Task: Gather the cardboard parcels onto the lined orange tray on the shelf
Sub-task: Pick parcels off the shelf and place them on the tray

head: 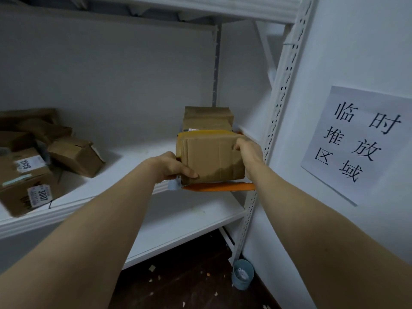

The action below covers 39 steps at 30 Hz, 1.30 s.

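Note:
A brown cardboard parcel (211, 156) sits at the front of the orange tray (219, 187) on the right end of the middle shelf. My left hand (175, 167) grips its lower left corner, thumb across the front face. My right hand (248, 150) holds its upper right edge with fingers curled over the top. Behind it on the tray stands another cardboard parcel (208, 118), partly hidden. A loose heap of several cardboard parcels (33, 157) lies at the left of the same shelf. The tray's lining is mostly hidden.
A white perforated shelf upright (278, 103) stands just right of the tray, against a wall bearing a paper sign (356, 141). A lower white shelf (178, 224) runs beneath. A small blue bin (243, 274) sits on the dark littered floor.

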Motion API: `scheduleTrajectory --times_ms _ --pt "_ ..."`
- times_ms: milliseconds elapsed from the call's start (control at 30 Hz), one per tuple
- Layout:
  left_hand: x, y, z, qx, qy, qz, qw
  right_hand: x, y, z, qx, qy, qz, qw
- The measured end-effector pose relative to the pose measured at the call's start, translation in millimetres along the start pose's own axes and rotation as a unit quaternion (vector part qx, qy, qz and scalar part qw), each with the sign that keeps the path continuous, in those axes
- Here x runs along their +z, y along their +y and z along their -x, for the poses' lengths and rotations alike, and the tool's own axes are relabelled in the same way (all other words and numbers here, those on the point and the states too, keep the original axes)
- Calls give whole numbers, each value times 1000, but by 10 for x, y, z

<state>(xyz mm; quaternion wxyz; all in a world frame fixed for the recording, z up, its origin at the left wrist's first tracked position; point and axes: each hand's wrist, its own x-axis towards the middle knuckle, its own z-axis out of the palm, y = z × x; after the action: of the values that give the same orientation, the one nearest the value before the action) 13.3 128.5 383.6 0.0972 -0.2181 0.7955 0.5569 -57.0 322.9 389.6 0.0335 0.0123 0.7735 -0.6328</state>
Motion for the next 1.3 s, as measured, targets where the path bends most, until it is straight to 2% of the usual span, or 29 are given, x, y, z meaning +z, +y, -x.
scheduleTrajectory --times_ms 167,367,633,800,967,1133,1233,1300 --pt "48 -18 22 -23 10 -9 1000 8 95 7 -24 -9 45 999" --pt "73 -46 20 -15 54 -39 998 39 190 39 -31 -37 80 996" --pt "205 -54 5 10 89 -21 996 -7 272 51 -68 -43 153 985" --pt "218 -115 -25 3 79 -38 996 8 307 51 -47 -77 208 974" --pt "220 -111 -25 -2 69 -40 997 40 269 92 -26 -101 207 973" --pt "128 -8 44 -8 95 -51 994 69 125 172 -95 16 199 975" --pt "47 60 104 -3 119 -46 992 101 -12 173 -170 82 244 951" --pt "-15 80 161 4 135 -30 990 190 -95 197 -220 92 264 934"
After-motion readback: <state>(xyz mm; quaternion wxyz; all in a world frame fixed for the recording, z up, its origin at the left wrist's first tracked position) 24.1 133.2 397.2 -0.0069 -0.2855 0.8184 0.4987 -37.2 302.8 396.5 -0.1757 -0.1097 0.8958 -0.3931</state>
